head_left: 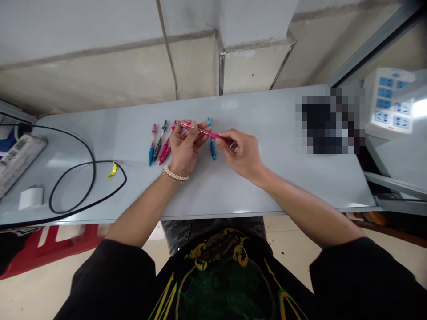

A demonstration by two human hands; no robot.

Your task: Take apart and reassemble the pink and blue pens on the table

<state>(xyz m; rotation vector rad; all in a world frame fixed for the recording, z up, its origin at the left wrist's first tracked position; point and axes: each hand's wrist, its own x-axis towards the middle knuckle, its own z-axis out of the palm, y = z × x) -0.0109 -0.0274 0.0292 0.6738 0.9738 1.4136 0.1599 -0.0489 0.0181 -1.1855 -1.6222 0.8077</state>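
Note:
My left hand [185,149] is closed on the clear red barrel [184,125] of a pen, palm turned up. My right hand [243,152] pinches the pink grip section [213,134] of the same pen. A thin, pale stretch shows between the two parts; whether they still join is too small to tell. Beneath and between my hands lies a blue pen [212,149] on the table. Left of my left hand are several pens side by side: one with a pink top and blue grip [152,146], a grey one [160,141], and pink ones [166,149] partly hidden by my hand.
A black cable [88,162] with a yellow tag [112,170] loops across the table's left side. Near it are a white charger [31,198] and a white power strip [22,162]. A blurred dark object [322,124] lies at right, before a multi-socket block [392,101]. The wall stands behind.

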